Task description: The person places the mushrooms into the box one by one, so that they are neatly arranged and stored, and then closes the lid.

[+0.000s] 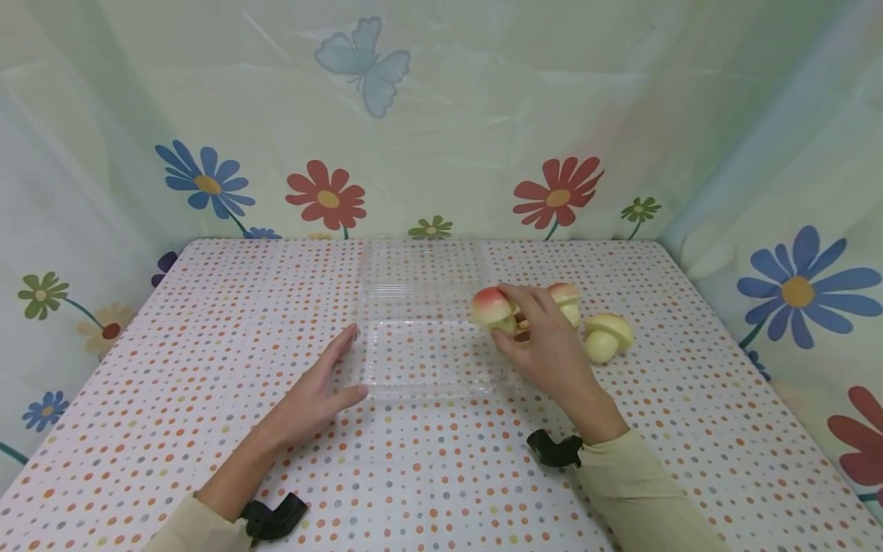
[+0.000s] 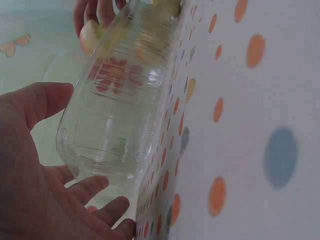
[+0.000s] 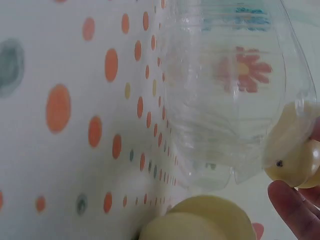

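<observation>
Head view shows a tabletop [image 1: 207, 322] with a dotted cloth, and in the middle of the frame lies a clear plastic tray [image 1: 421, 337] with its lid folded open toward the back. The left hand [image 1: 320, 391] lies at the left edge of this tray, in the lower left of centre; its grip is wide, the fingers are straight and the thumb touches the near corner, so it seems to keep the light tray from sliding. The right hand [image 1: 545, 345], just right of centre, has its grip closed around a toy mushroom with a pink cap [image 1: 491, 308], which it holds at the right edge of the tray, slightly above the cloth. Two more toy mushrooms stay on the cloth to the right: one with a pink cap [image 1: 567, 300] partly hidden behind the fingers, and a yellow mushroom [image 1: 607, 337] lying on its side a little further right. In the left wrist view the tray [image 2: 120, 110] is close to the open palm [image 2: 35, 175]. In the right wrist view the tray [image 3: 225, 95] fills the upper right, and a pale mushroom stem [image 3: 295, 162] is beside one fingertip [image 3: 295, 207].
</observation>
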`<state>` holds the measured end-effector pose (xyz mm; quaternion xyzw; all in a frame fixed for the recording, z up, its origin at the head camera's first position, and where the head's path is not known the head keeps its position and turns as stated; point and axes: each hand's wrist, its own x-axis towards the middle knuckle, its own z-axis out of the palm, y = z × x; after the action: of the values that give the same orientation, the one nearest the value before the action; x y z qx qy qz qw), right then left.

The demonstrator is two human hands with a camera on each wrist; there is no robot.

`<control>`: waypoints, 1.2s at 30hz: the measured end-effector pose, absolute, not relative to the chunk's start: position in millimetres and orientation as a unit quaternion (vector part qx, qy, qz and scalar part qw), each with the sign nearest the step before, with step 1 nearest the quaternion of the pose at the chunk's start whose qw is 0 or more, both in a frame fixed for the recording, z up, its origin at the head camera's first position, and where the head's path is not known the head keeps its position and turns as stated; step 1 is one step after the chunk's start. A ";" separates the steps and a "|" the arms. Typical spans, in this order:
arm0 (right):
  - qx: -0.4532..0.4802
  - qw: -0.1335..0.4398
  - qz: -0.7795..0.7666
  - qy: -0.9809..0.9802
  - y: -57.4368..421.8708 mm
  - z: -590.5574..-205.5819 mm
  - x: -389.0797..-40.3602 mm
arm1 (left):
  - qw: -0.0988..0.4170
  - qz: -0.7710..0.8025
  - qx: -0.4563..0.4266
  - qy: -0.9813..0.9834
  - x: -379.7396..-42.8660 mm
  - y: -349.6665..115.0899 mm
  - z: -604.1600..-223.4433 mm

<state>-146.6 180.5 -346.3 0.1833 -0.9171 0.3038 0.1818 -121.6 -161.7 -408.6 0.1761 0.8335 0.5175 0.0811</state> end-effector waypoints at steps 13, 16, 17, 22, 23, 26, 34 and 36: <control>0.206 0.196 0.307 -0.908 164.9 -346.4 -152.5 | 0.080 0.513 0.178 0.836 -121.4 -161.1 -408.4; 0.214 0.192 0.304 -0.908 161.5 -346.4 -154.8 | 0.080 0.513 0.177 0.836 -121.6 -161.7 -407.7; 0.215 0.191 0.302 -0.909 160.4 -346.5 -155.3 | 0.081 0.513 0.177 0.836 -121.6 -161.7 -407.6; 0.216 0.181 0.303 -0.910 155.5 -347.3 -157.4 | 0.087 0.518 0.178 0.832 -122.1 -161.5 -407.4; 0.215 0.177 0.306 -0.911 154.4 -347.1 -157.7 | 0.087 0.518 0.178 0.832 -122.2 -161.5 -407.5; 0.214 0.166 0.309 -0.912 150.7 -347.1 -159.5 | 0.084 0.515 0.178 0.834 -122.4 -161.4 -407.5; 0.225 0.163 0.313 -0.908 140.6 -346.7 -162.7 | 0.083 0.514 0.180 0.834 -122.4 -161.6 -407.3; 0.230 0.165 0.311 -0.907 137.9 -347.0 -163.4 | 0.082 0.515 0.180 0.834 -122.2 -161.7 -407.4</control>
<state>-163.4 137.9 -347.0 0.2297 -0.9073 0.3114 0.1646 -122.2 -161.7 -407.4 0.1796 0.8342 0.5148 0.0825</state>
